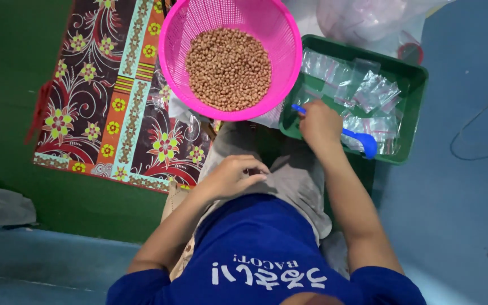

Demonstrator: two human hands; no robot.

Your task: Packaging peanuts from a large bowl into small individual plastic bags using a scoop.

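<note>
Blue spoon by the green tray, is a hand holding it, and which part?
Yes: the right hand grips the blue spoon along its handle; the bowl end lies free over the green tray.

Green floor point(7, 68), floral patterned mat point(114, 96), blue floor area point(458, 197) at right.

A blue plastic spoon point(352, 136) is being held by its handle end, its bowl lying low at the right inside the green tray point(416, 73). Small clear bags point(368, 90) are lying loosely heaped across the tray. The tray is sitting just right of a pink basket point(170, 34) that is holding brown peanuts point(228, 68).
</note>
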